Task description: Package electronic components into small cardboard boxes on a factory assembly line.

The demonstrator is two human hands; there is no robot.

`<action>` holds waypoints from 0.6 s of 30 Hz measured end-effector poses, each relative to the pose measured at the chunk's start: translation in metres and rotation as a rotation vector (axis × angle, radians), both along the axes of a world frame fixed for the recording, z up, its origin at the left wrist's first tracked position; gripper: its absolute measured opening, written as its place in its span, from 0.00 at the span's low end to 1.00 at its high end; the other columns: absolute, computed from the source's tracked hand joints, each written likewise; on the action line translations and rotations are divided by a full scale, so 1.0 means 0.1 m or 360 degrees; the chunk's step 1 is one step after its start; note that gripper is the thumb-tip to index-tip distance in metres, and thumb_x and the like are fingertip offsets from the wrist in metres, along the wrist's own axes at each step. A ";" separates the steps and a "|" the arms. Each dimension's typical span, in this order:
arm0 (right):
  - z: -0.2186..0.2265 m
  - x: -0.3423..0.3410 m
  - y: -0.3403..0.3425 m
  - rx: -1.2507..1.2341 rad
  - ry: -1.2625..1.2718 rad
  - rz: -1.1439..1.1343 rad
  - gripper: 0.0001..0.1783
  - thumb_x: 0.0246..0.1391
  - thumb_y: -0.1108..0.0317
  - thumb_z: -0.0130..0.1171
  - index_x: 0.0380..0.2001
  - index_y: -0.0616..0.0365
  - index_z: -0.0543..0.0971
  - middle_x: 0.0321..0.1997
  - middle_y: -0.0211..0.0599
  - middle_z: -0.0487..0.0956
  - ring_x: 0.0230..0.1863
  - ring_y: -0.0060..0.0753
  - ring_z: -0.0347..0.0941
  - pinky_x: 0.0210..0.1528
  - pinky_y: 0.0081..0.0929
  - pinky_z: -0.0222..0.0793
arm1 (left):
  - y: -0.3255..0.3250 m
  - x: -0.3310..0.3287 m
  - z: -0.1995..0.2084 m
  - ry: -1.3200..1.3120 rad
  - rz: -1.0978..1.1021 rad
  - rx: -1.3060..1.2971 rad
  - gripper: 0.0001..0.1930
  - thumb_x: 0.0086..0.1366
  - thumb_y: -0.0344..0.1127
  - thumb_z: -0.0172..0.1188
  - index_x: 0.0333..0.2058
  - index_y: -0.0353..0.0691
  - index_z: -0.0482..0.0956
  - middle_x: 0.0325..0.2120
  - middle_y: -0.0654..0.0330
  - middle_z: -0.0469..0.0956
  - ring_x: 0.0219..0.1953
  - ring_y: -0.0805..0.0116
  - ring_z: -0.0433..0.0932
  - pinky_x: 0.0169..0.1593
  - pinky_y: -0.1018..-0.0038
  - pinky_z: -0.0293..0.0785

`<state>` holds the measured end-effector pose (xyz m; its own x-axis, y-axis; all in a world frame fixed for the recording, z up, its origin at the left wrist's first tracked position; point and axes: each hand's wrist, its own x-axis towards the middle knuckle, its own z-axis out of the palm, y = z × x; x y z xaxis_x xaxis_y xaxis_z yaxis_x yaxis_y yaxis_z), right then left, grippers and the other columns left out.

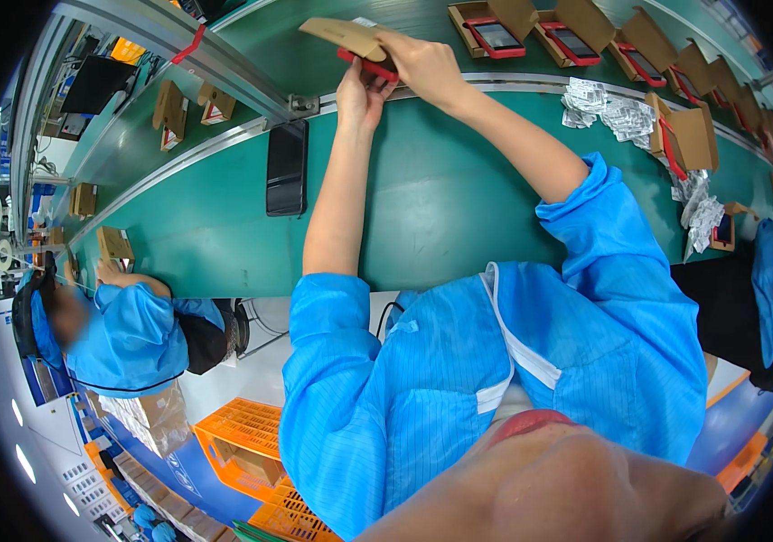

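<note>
At the far side of the green bench, both my hands are raised to a small brown cardboard box (343, 33) whose lid stands open and tilts left. A red-edged device (367, 65) shows along its near side. My left hand (365, 95) grips the red edge from below, thumb and fingers closed on it. My right hand (424, 69) has its fingers bent over the right side of the box, its fingertips partly hidden. Something white peeks out behind the lid. A black phone-like slab (287, 169) lies left of my left forearm.
Several open cardboard boxes with red-framed devices (497, 36) line the far belt rightward. Folded white leaflets (608, 110) lie near another open box (689, 135). A metal post (242, 72) rises at left. Co-workers in blue (133, 339) sit on both sides; orange crates (240, 434) stand below.
</note>
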<state>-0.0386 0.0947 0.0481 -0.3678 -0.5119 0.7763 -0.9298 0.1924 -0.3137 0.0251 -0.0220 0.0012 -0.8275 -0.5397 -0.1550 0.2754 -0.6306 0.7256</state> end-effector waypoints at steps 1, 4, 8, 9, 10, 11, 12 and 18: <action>0.02 -0.02 0.00 -0.0082 -0.0047 -0.0016 0.14 0.54 0.69 0.53 0.45 0.51 0.76 0.34 0.42 0.80 0.30 0.46 0.78 0.29 0.35 0.75 | 0.00 0.03 0.02 0.0000 -0.0029 0.0072 0.19 0.71 0.42 0.40 0.55 0.37 0.61 0.51 0.53 0.67 0.51 0.57 0.69 0.53 0.52 0.69; 0.03 0.00 -0.05 -0.0198 -0.0198 -0.0052 0.12 0.54 0.67 0.54 0.41 0.55 0.77 0.29 0.48 0.79 0.30 0.53 0.76 0.30 0.41 0.73 | -0.16 0.10 -0.08 0.0109 -0.0010 0.0148 0.21 0.71 0.43 0.40 0.55 0.36 0.60 0.54 0.50 0.64 0.55 0.53 0.66 0.57 0.47 0.65; -0.20 -0.48 0.00 -0.0211 -0.0718 -0.0384 0.12 0.55 0.66 0.50 0.38 0.60 0.78 0.30 0.56 0.77 0.33 0.59 0.74 0.36 0.49 0.69 | -0.08 0.19 -0.01 0.0379 -0.0098 0.0318 0.21 0.71 0.44 0.37 0.57 0.37 0.58 0.58 0.47 0.60 0.61 0.47 0.60 0.62 0.46 0.58; -0.31 -0.65 0.07 -0.0224 -0.0803 -0.0438 0.13 0.55 0.65 0.50 0.39 0.62 0.77 0.32 0.58 0.77 0.36 0.57 0.74 0.39 0.47 0.69 | -0.02 0.20 0.06 0.0449 -0.0145 0.0404 0.21 0.71 0.44 0.37 0.57 0.37 0.58 0.59 0.47 0.59 0.61 0.47 0.59 0.62 0.47 0.58; -0.43 -0.86 0.16 -0.0200 -0.1165 -0.0322 0.15 0.56 0.65 0.50 0.40 0.65 0.77 0.35 0.57 0.78 0.40 0.54 0.74 0.42 0.43 0.68 | 0.04 0.14 0.13 0.0463 -0.0177 0.0400 0.21 0.71 0.44 0.37 0.57 0.37 0.58 0.59 0.47 0.59 0.61 0.47 0.59 0.62 0.47 0.58; -0.56 -1.04 0.29 -0.0179 -0.1522 -0.0207 0.17 0.56 0.64 0.50 0.41 0.67 0.76 0.38 0.56 0.78 0.43 0.51 0.74 0.45 0.40 0.68 | 0.11 0.07 0.18 0.0580 -0.0313 0.0435 0.22 0.71 0.44 0.36 0.57 0.37 0.57 0.59 0.47 0.59 0.61 0.47 0.58 0.62 0.47 0.58; -0.67 -1.12 0.39 -0.0155 -0.1612 -0.0031 0.19 0.57 0.64 0.50 0.44 0.70 0.75 0.43 0.51 0.78 0.47 0.42 0.74 0.49 0.32 0.67 | 0.14 0.03 0.20 0.0687 -0.0428 0.0471 0.22 0.71 0.45 0.36 0.57 0.37 0.57 0.59 0.47 0.59 0.62 0.47 0.58 0.63 0.48 0.57; -0.48 -0.50 0.71 -0.0002 -0.1525 0.0148 0.16 0.57 0.69 0.49 0.46 0.67 0.74 0.44 0.45 0.79 0.47 0.32 0.76 0.48 0.25 0.70 | 0.21 0.13 0.21 0.0647 -0.0145 0.0045 0.23 0.68 0.44 0.48 0.56 0.36 0.59 0.56 0.48 0.63 0.60 0.48 0.61 0.63 0.49 0.58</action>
<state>-0.0883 0.1656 0.0004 -0.8040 -0.5703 0.1681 -0.2903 0.1298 -0.9481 0.0379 -0.0010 0.0219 -0.8685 -0.4619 0.1801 0.4780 -0.6839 0.5512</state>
